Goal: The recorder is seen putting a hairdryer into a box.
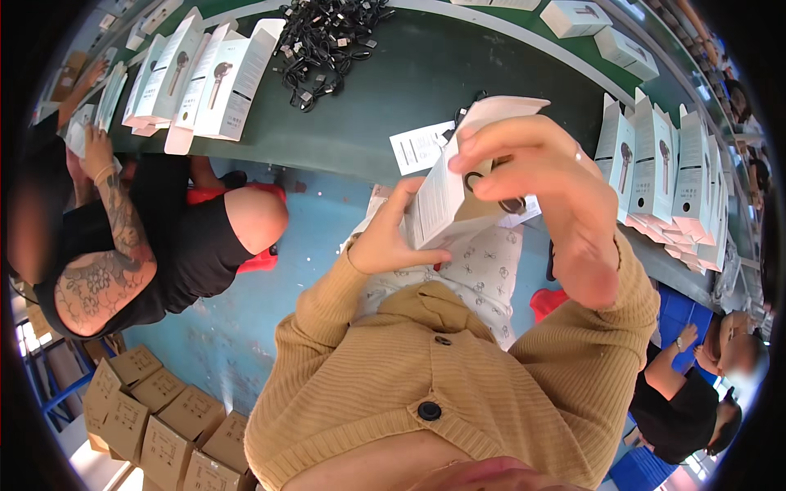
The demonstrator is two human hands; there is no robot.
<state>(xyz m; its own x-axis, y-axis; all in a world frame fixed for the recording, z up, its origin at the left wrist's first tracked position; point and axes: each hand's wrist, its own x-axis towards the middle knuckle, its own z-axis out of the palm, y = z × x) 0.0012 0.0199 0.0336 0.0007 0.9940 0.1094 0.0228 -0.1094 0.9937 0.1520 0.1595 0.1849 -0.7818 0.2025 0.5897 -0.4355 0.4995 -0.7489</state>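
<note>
A white carton box [435,200] is held up in front of me, tilted, with a flap standing up at its far end. My left hand [385,237] grips its near left side, thumb along the lower edge. Curled over its right side is my right hand [544,176], with fingertips at the box's edge; these fingers partly cover a printed face with dark round shapes. Just behind the box, a white printed card [416,147] lies on the dark green table [360,123]. Part of a black cable [458,119] shows beside the card.
Black cables [327,41] lie heaped at the back. White boxes with raised flaps stand in groups at the left [221,78] and right [663,164]. A co-worker [155,237] sits at my left; other people are at the right. Brown cartons [164,425] are stacked at the lower left.
</note>
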